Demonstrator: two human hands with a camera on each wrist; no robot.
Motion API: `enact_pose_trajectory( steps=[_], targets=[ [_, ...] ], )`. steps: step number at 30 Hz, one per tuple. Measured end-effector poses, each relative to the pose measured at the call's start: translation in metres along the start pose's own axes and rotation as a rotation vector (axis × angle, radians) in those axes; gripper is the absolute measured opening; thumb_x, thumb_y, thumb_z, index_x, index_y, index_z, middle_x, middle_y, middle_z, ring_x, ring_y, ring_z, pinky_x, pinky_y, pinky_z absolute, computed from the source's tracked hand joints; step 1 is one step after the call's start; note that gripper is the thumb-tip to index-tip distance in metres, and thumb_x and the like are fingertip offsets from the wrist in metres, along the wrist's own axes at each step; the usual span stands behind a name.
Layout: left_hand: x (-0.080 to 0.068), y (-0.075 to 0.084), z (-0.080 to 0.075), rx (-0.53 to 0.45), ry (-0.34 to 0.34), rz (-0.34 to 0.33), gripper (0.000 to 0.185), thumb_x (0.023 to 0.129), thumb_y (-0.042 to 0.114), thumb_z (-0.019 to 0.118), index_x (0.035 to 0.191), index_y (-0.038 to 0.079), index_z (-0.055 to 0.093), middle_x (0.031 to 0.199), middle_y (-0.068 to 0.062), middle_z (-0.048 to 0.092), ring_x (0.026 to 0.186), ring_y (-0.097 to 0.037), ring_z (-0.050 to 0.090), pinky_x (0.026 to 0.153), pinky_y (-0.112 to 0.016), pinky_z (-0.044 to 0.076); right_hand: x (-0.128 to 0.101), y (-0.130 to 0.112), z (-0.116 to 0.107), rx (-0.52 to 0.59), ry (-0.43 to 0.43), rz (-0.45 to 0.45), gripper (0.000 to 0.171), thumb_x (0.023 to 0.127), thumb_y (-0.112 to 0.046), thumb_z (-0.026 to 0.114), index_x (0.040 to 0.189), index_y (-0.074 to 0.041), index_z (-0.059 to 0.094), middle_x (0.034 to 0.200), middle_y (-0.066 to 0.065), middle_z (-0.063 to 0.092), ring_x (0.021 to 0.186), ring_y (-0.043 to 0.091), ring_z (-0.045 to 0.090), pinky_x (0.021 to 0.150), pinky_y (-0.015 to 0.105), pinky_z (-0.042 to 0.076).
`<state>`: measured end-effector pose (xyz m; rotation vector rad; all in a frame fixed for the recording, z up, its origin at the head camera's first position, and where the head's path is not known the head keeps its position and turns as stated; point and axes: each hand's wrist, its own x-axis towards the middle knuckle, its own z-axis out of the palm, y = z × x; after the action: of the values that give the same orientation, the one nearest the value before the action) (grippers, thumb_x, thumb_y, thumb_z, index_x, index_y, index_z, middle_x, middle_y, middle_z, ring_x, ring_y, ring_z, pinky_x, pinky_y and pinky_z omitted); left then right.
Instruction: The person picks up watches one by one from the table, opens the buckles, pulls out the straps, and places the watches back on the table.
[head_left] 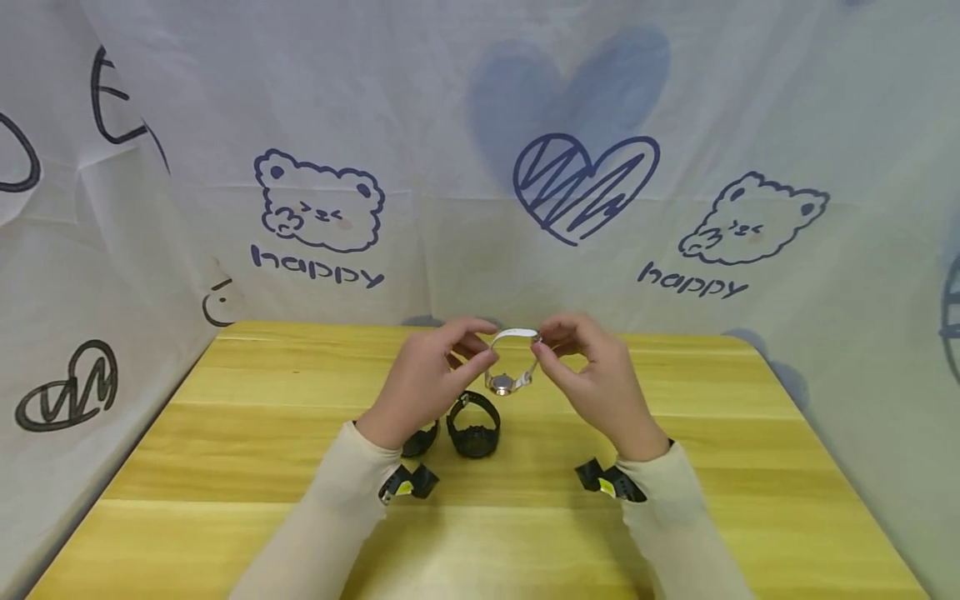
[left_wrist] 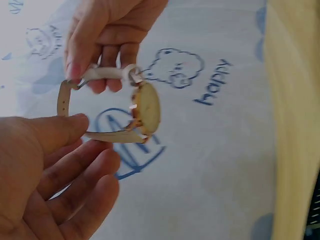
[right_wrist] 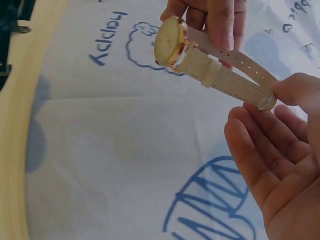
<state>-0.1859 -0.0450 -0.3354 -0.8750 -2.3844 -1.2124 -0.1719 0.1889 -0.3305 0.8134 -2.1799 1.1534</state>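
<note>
A wristwatch (head_left: pixel 504 384) with a pale strap and a rose-gold case is held up above the table, its strap closed in a loop. My left hand (head_left: pixel 427 375) pinches one side of the strap between thumb and forefinger. On the opposite side, my right hand (head_left: pixel 600 383) pinches the strap by the buckle (right_wrist: pixel 267 101), its other fingers loosely bent. The round dial (left_wrist: pixel 149 109) faces away from both palms in the left wrist view. Below, a black watch (head_left: pixel 476 442) lies on the table, and a second black watch (head_left: pixel 420 442) is partly hidden by my left hand.
The wooden table (head_left: pixel 247 450) ends at a white cloth (head_left: pixel 450 250) printed with bears, hearts and "happy". More cloth hangs on the left and right sides. Black straps with small devices (head_left: pixel 408 482) sit on both wrists.
</note>
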Motion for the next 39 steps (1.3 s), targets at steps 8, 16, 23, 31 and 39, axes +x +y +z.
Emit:
enact_pose_trajectory(
  steps=[8, 16, 23, 31, 39],
  targets=[
    [0.002, -0.021, 0.031, 0.046, -0.026, -0.151, 0.005, 0.099, 0.022, 0.071, 0.098, 0.017, 0.073, 0.086, 0.008, 0.073, 0.077, -0.005, 0.067, 0.070, -0.028, 0.058, 0.000, 0.031, 0.009, -0.050, -0.109, 0.161, 0.003, 0.099, -0.008, 0.069, 0.101, -0.008, 0.071, 0.096, 0.003, 0.074, 0.086, 0.015, 0.070, 0.078, 0.034, 0.061],
    [0.004, -0.042, 0.063, 0.268, -0.261, -0.323, 0.026, 0.098, 0.018, 0.067, 0.073, 0.019, 0.061, 0.060, 0.010, 0.052, 0.049, -0.007, 0.044, 0.048, -0.025, 0.039, -0.003, 0.071, 0.024, -0.267, -0.453, 0.324, 0.011, 0.103, -0.017, 0.064, 0.100, -0.013, 0.073, 0.086, -0.004, 0.073, 0.072, 0.008, 0.063, 0.067, 0.032, 0.054],
    [-0.002, -0.048, 0.091, 0.424, -0.431, -0.392, 0.054, 0.094, 0.015, 0.067, 0.051, 0.021, 0.035, 0.045, 0.009, 0.018, 0.043, -0.008, 0.015, 0.041, -0.025, 0.019, -0.014, 0.093, 0.045, -0.432, -0.641, 0.348, 0.013, 0.102, -0.019, 0.066, 0.093, -0.013, 0.073, 0.082, -0.005, 0.067, 0.067, 0.010, 0.055, 0.066, 0.031, 0.050],
    [-0.002, -0.055, 0.105, 0.494, -0.450, -0.433, 0.038, 0.094, 0.020, 0.070, 0.058, 0.016, 0.061, 0.046, 0.004, 0.046, 0.043, -0.012, 0.040, 0.042, -0.029, 0.035, -0.024, 0.104, 0.062, -0.458, -0.654, 0.404, 0.014, 0.101, -0.021, 0.069, 0.095, -0.013, 0.077, 0.086, -0.002, 0.072, 0.073, 0.012, 0.061, 0.070, 0.036, 0.055],
    [0.009, -0.057, 0.098, 0.593, -0.473, -0.399, 0.053, 0.099, 0.035, 0.066, 0.052, 0.018, 0.047, 0.046, 0.005, 0.032, 0.046, -0.013, 0.031, 0.054, -0.033, 0.036, -0.024, 0.118, 0.050, -0.386, -0.627, 0.512, 0.018, 0.105, -0.018, 0.061, 0.114, -0.007, 0.073, 0.106, 0.007, 0.073, 0.088, 0.021, 0.066, 0.082, 0.044, 0.056]
  ],
)
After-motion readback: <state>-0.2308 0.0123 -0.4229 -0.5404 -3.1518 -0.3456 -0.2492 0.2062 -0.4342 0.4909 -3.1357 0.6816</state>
